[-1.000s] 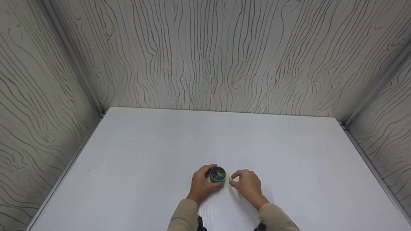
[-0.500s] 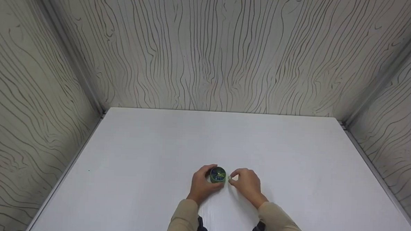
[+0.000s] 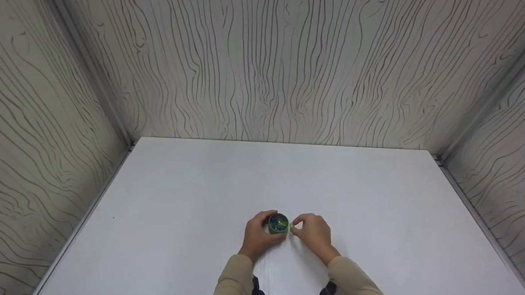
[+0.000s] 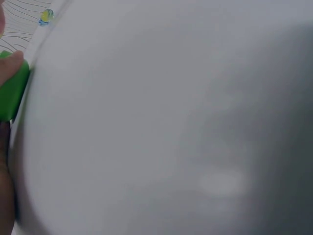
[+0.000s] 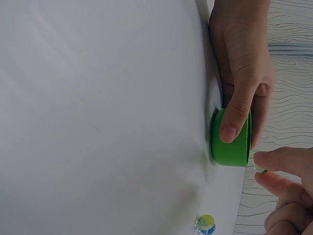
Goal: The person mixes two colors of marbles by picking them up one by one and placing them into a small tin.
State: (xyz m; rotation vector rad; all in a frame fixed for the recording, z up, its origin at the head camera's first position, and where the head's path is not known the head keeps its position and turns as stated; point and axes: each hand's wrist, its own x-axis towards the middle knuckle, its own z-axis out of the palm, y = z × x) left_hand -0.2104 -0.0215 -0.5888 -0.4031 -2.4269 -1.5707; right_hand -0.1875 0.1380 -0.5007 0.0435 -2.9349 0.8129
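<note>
A small green cup (image 3: 278,223) stands on the white table, with blue and yellow glassy marbles inside. My left hand (image 3: 258,236) grips it from the left, thumb on the near side, fingers round the far side. In the right wrist view, that thumb lies across the wall of the green cup (image 5: 230,147). My right hand (image 3: 314,233) pinches a clear marble (image 5: 260,169) with a yellow-green tint between thumb and forefinger, close beside the cup's rim. Only a strip of the left hand and cup (image 4: 14,93) shows in the left wrist view.
Yellow and blue glassy marbles (image 5: 205,223) lie on the table near the cup in the right wrist view. Wood-grain-patterned panels (image 3: 266,68) rise behind the white table (image 3: 176,183) and at both sides. Dark wrist-camera mounts (image 3: 328,294) show beneath the sleeves.
My right hand has moved slightly left and up toward the cup with the pinched marble. The left hand and the cup have stayed in place.
</note>
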